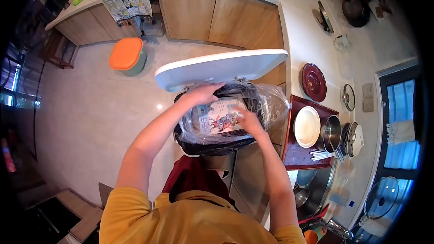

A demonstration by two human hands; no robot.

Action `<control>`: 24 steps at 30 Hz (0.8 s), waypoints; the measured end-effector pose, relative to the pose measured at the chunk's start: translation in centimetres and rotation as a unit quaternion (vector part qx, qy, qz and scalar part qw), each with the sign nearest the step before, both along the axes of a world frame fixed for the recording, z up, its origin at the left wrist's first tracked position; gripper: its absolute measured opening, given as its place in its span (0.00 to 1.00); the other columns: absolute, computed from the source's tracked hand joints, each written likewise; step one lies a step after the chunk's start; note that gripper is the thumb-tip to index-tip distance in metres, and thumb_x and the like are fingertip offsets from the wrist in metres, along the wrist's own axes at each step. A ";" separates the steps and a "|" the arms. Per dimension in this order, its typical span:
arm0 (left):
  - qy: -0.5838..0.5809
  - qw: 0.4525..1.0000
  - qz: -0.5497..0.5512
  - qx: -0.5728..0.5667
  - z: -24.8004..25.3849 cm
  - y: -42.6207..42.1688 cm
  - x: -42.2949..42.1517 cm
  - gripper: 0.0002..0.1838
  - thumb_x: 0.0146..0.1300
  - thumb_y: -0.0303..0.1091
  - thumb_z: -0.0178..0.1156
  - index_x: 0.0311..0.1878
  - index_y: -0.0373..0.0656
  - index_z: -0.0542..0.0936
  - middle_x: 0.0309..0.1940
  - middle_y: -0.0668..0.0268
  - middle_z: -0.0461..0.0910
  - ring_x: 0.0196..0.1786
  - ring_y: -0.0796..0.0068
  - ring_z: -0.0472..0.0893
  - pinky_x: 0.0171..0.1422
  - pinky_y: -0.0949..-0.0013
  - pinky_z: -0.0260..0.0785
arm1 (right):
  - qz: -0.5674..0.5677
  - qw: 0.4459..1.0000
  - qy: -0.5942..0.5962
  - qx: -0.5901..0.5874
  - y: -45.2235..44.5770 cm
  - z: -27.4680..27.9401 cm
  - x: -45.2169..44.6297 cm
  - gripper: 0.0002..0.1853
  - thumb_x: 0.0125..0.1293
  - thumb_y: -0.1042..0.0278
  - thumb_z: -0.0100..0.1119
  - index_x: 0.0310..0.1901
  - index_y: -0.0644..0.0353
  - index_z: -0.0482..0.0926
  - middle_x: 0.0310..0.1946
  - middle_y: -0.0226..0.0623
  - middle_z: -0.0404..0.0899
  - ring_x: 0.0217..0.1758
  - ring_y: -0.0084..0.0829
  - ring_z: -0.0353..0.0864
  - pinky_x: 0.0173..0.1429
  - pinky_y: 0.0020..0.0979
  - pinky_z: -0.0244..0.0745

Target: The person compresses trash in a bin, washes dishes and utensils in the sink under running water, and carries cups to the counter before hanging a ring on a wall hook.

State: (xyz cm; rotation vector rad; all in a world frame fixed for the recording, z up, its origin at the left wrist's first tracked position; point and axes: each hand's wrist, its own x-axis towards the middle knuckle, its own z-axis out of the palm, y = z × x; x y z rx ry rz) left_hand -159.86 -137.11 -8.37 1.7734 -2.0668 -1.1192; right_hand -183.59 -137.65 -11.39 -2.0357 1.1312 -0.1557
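Note:
Directly in front of me stands a bin with its white lid tipped up. A black bin bag lines it, and crumpled clear plastic spills over its right side. Inside lies a printed package with a colourful picture and a barcode. My left hand reaches over the bin's far left part, fingers stretched out near the package's top edge. Over the package's right side is my right hand, its fingers apart and slightly blurred. Whether either hand presses on the package I cannot tell.
On the right counter, a dark red tray carries a white bowl and a steel pot. A dark red plate lies beyond it. A green container with an orange lid stands on the floor behind the bin. Wooden cabinets line the back.

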 end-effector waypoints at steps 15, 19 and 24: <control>-0.326 0.847 -0.415 -0.064 4.6 9.7 2.9 0.05 0.46 0.31 0.54 0.25 0.50 0.80 0.20 0.68 0.78 0.32 0.69 0.78 0.55 0.58 0.57 | 0.218 0.936 0.254 0.109 2.0 -9.6 5.9 0.42 0.50 0.75 0.59 0.60 0.19 0.52 0.68 0.41 0.33 0.68 0.55 0.30 0.67 0.50 0.45; -0.226 0.911 -0.333 -0.094 8.7 10.0 3.9 0.07 0.45 0.25 0.53 0.25 0.49 0.79 0.18 0.68 0.73 0.31 0.68 0.76 0.49 0.63 0.60 | 0.254 0.918 0.265 0.148 0.1 -11.1 3.9 0.43 0.50 0.76 0.58 0.61 0.20 0.50 0.67 0.44 0.32 0.68 0.57 0.30 0.67 0.49 0.45; -0.266 0.896 -0.355 -0.036 10.4 10.2 3.5 0.08 0.47 0.28 0.53 0.32 0.47 0.79 0.27 0.64 0.76 0.41 0.68 0.75 0.51 0.62 0.60 | 0.254 0.916 0.275 0.145 0.3 -11.2 4.0 0.42 0.51 0.75 0.57 0.61 0.21 0.50 0.67 0.44 0.33 0.68 0.58 0.31 0.68 0.47 0.45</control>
